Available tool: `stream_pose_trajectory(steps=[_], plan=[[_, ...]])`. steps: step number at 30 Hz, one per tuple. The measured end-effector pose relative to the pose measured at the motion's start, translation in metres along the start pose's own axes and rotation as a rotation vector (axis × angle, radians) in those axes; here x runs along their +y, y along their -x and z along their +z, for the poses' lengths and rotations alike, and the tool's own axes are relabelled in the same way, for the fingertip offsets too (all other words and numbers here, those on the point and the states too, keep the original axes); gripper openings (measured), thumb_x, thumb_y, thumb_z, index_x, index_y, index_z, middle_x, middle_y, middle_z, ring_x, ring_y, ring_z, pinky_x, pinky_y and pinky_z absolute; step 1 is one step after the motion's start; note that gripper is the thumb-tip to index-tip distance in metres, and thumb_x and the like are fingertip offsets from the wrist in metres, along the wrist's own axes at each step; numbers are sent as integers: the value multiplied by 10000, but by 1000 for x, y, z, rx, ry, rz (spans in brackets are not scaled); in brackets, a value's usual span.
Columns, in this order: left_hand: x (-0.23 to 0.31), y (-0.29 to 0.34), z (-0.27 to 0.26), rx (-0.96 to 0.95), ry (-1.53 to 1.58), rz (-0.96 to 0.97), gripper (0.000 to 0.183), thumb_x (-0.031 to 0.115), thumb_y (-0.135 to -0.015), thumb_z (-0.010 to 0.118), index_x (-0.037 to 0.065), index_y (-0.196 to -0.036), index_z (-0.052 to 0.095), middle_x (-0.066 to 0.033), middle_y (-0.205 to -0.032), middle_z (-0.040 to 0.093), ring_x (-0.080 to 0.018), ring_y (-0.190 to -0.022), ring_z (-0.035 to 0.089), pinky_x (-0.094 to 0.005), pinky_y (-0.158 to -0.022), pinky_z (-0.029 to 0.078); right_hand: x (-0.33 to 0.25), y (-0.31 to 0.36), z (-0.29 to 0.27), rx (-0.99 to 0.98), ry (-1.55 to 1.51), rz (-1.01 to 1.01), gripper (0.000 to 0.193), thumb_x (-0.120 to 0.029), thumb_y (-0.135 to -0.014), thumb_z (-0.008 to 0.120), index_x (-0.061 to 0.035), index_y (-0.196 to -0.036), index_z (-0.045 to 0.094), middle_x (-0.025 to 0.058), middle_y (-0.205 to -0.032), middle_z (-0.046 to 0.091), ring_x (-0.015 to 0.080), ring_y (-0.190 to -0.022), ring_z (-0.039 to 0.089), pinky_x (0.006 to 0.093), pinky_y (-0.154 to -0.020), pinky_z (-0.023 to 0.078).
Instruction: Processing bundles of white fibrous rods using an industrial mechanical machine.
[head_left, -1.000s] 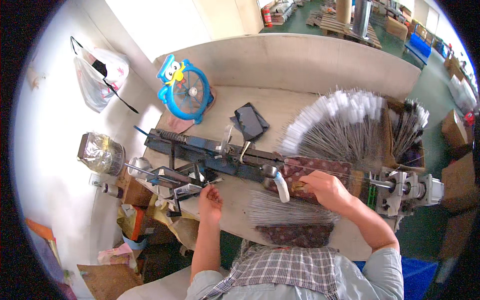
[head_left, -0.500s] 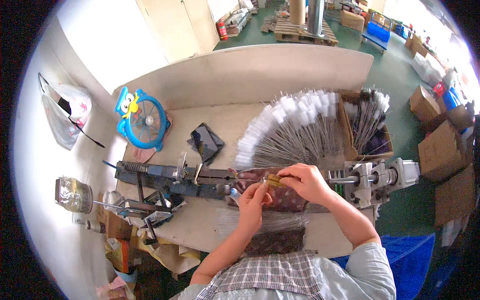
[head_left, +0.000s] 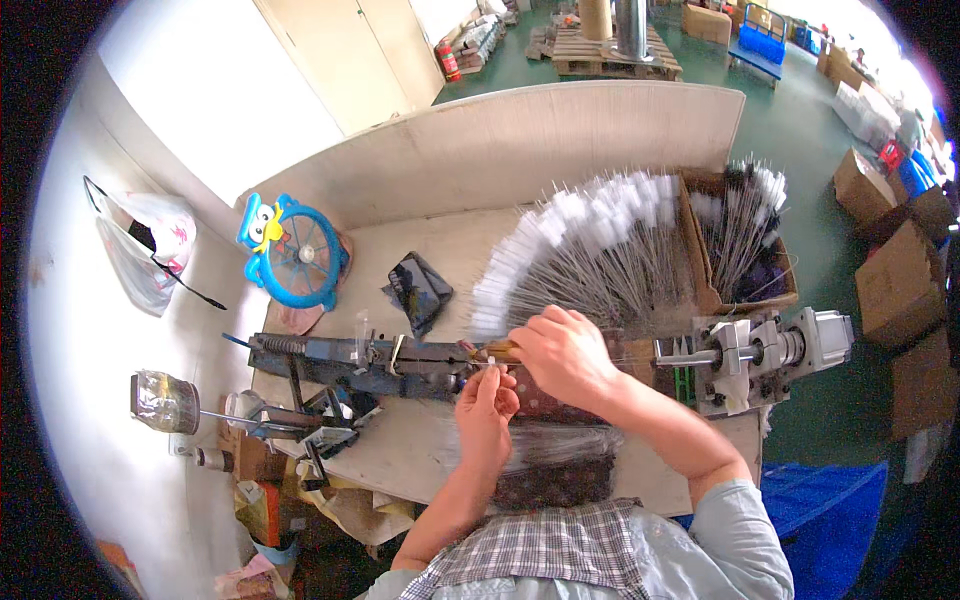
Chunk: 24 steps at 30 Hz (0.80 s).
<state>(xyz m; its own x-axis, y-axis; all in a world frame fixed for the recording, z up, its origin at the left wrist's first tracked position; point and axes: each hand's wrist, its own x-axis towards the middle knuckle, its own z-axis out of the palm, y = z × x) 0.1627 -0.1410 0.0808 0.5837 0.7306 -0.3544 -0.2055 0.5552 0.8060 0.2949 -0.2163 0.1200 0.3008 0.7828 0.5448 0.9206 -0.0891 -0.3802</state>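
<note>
While both hands meet at frame center, the left hand (head_left: 486, 412) pinches 1 thin white-tipped wire (head_left: 488, 360) and the right hand (head_left: 562, 352) grips a wooden-handled tool (head_left: 497, 351) beside the blue machine (head_left: 350, 360).

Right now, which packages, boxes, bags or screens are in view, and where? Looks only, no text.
Open brown cardboard box: right end of the bench, holds thin wires with white tips.
Brown cartons: on the green floor at right, closed, stacked.
White plastic bag: hanging on the left wall, crumpled, dark strap.
Dark flat pouch: mid-bench beside the blue fan, black, glossy.
No screens.
</note>
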Motion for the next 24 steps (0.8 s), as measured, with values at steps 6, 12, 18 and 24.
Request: stream_pose_trajectory(steps=[6, 12, 18, 24], plan=[[-1, -5, -11, -50, 0, -40, 173, 228, -910, 549, 58, -877, 557, -45, -694, 582, -108, -533, 509, -244, -489, 405, -8, -6, 13, -140, -73, 36, 151, -201, -766, 584, -86, -833, 656, 47, -748, 608, 248, -782, 568, 358, -702, 478], [9, 1, -10, -145, -117, -122, 359, 364, -952, 429, 32, -953, 563, -78, -738, 607, -145, -606, 570, -242, -578, 467, -6, -9, 12, -236, -200, 183, 205, -248, -795, 568, -80, -849, 671, 91, -810, 644, 292, -798, 592, 392, -711, 476], [5, -7, -9, -112, 235, -167, 387, 414, -948, 397, 60, -1049, 516, -71, -920, 608, -169, -859, 595, -322, -770, 478, -25, -3, 10, -104, -92, 170, 231, -235, -760, 633, -49, -893, 665, 79, -821, 640, 274, -820, 587, 376, -723, 476], [6, -4, -3, -6, 297, -102, 284, 329, -946, 427, 70, -1009, 527, -30, -928, 590, -149, -836, 584, -298, -773, 474, -39, -1, 30, -3, 22, 125, 319, -242, -636, 716, -75, -900, 653, 35, -897, 633, 228, -885, 571, 359, -752, 453]])
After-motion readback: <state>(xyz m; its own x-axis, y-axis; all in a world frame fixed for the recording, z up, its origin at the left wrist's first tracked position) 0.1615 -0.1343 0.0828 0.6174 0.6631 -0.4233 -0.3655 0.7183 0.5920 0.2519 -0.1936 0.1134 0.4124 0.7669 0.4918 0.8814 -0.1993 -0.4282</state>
